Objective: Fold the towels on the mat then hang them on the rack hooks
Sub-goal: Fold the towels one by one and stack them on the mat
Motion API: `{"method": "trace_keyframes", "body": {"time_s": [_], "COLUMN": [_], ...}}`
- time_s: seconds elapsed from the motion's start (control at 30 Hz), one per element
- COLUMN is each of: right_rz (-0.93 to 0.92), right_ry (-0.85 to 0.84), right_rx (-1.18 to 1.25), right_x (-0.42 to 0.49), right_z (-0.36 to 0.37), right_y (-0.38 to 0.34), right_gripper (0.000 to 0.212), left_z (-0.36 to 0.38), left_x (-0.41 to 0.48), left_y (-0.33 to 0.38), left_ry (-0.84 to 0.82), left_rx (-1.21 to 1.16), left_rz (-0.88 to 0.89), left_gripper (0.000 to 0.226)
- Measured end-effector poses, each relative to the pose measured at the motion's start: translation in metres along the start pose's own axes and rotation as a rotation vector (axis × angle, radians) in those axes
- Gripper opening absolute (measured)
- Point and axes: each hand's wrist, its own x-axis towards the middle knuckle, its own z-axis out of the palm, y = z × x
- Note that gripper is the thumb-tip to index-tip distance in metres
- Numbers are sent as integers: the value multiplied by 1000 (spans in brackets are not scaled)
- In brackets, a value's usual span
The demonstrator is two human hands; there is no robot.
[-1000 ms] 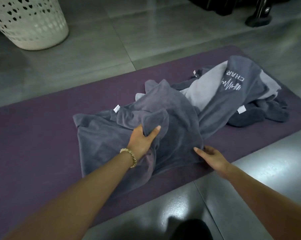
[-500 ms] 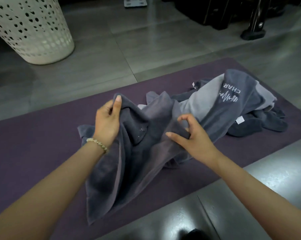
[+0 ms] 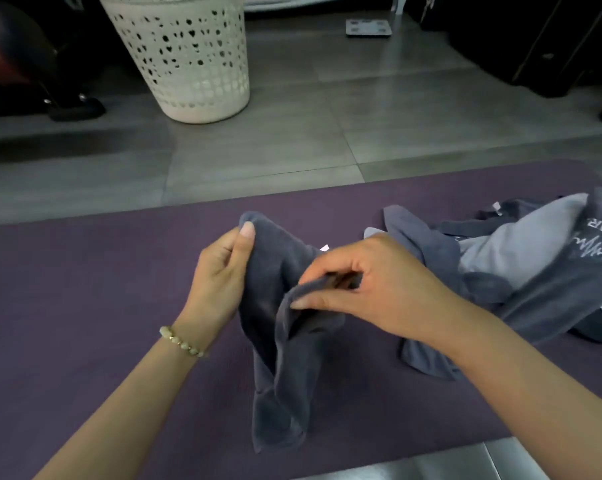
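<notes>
Grey towel (image 3: 279, 358) hangs bunched over the mat (image 3: 85, 289), long axis up-down, lower end down by the mat's near edge. L hand (image 3: 220, 275) pinches its top corner; R hand (image 3: 382, 289) pinches an edge fold just beside. Vs 0.5 s ago: towel lifted higher, hangs narrower. Towel pile (image 3: 535, 271) at right shows "HAR" w/ a waveform logo.

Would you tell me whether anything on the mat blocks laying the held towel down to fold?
Nothing lies directly below: the left hand and right hand grip the towel over bare mat. The pile of other towels crowds the mat's right side, just beyond the right hand.
</notes>
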Motion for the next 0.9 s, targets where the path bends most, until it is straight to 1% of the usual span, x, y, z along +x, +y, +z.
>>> {"method": "trace_keyframes", "body": {"time_s": [0.07,0.1,0.13,0.23,0.3,0.4,0.47,0.5,0.53,0.63,0.67,0.73,0.8,0.87,0.9], "right_rz": [-9,-28,-36,-26,-11,6,9,10,16,40,53,95,165,235,252], "right_ry": [34,49,55,45,44,59,66,69,68,93,112,113,-3,-126,-143], "right_rx": [-43,-71,-79,54,108,111,126,154,194,347,400,422,327,255,253], "right_x": [15,23,30,46,52,59,61,62,62,61,59,55,48,39,35], "right_z": [8,12,16,30,40,49,51,51,53,59,61,64,67,73,77], "right_y": [1,3,3,3,5,12,15,16,16,18,21,33,52,73,82], "right_gripper": [24,27,28,15,17,20,21,20,19,19,20,19,18,20,24], "left_z": [-8,-12,-15,-18,-19,-20,-22,-22,-23,-26,-27,-29,-31,-35,-36], "left_x": [-5,-7,-9,-16,-20,-23,-27,-27,-27,-27,-25,-21,-16,-9,-6], "left_y": [-11,-15,-17,-19,-18,-16,-14,-15,-16,-22,-23,-17,-10,-4,-2], "left_ry": [-70,-98,-117,-158,-178,-172,-177,-176,-163,-99,-65,48,176,240,252], "left_rx": [-23,-47,-82,-156,-186,-215,-200,-159,-106,50,87,88,-2,-122,-191], "left_rz": [-15,-34,-62,-140,-178,-240,-219,-175,-122,-13,9,13,-37,-101,-131], "left_gripper": [58,58,54,42,38,40,40,41,44,68,68,59,50,43,39]}}
